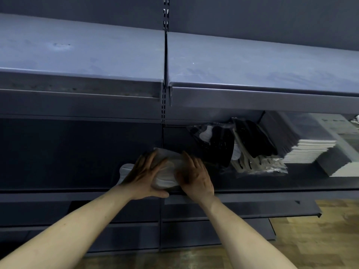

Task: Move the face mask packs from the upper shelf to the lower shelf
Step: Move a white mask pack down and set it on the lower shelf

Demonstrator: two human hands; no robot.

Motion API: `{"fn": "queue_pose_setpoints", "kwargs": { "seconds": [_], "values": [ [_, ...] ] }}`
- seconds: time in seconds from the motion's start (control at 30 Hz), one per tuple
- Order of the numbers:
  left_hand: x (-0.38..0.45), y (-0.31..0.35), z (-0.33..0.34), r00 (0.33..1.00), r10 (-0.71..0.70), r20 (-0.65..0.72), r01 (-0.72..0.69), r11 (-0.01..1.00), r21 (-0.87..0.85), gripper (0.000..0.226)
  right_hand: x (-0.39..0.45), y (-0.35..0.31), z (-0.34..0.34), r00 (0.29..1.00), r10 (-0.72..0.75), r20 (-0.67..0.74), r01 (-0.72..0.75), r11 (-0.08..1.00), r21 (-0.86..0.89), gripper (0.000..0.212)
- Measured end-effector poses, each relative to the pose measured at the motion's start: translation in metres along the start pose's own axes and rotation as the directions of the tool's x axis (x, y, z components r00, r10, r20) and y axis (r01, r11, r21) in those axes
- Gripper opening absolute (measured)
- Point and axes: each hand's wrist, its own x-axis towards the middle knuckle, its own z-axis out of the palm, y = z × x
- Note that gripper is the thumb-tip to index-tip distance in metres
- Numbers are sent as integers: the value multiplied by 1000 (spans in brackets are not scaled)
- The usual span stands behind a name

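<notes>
A clear pack of white face masks (168, 172) is on the lower shelf (272, 183), near its front edge at the centre. My left hand (144, 176) grips its left side, thumb under the front. My right hand (196, 176) lies on its right side, fingers curved over the top. Part of a white mask (125, 171) sticks out to the left of my left hand. Just right, packs of black masks (217, 144) and more black and white packs (256, 150) lean on the same shelf. The upper shelf (97, 55) is bare.
A stack of white flat items (310, 150) and dark grey boxes (330, 162) fills the lower shelf's right end. An upright slotted post (164, 105) divides the two bays. Further shelves sit below, and wooden floor (310, 239) shows at the bottom right.
</notes>
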Motion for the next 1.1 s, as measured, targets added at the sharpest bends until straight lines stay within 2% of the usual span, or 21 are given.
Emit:
{"fn": "queue_pose_setpoints", "kwargs": {
  "seconds": [0.1, 0.2, 0.33, 0.4, 0.5, 0.57, 0.73, 0.87, 1.0, 1.1],
  "values": [
    [7, -3, -1, 998, 2, 64, -5, 998, 60, 130, 3, -1, 1, 992, 118, -37, -119, 992, -35, 81],
    [13, 0, -4, 997, 2, 75, -6, 999, 46, 132, 4, 1, -1, 999, 38, 37, -36, 997, -62, 80],
    [16, 2, -9, 1000, 11, -28, -11, 1000, 14, 120, 2, 0, -5, 997, -12, 74, 11, 1000, 14, 77],
    [16, 4, -11, 999, 17, -39, -17, 1000, 20, 114, 1, 0, -3, 1000, 8, 19, -8, 999, 42, 77],
    [20, 1, -8, 1000, 13, -27, -13, 1000, 0, 120, -1, 1, 2, 983, 76, -165, -68, 996, 54, 70],
    [22, 0, -6, 998, 50, -23, -49, 998, 44, 117, -2, 0, 4, 964, 106, -243, -101, 994, 34, 63],
    [16, 4, -12, 996, 72, -59, -59, 981, 186, 111, 1, 1, 6, 946, 210, -247, -204, 978, 48, 66],
    [3, -1, -7, 997, -9, -75, 25, 974, 223, 115, 4, 3, 9, 922, 277, -269, -286, 958, 6, 69],
    [-8, -14, -6, 987, -79, -139, 112, 962, 250, 114, 2, 3, 10, 900, 238, -366, -268, 963, -31, 45],
    [-10, -17, -6, 980, -98, -172, 138, 962, 237, 111, -1, 2, 8, 916, 150, -371, -192, 978, -80, 32]
  ]
}}
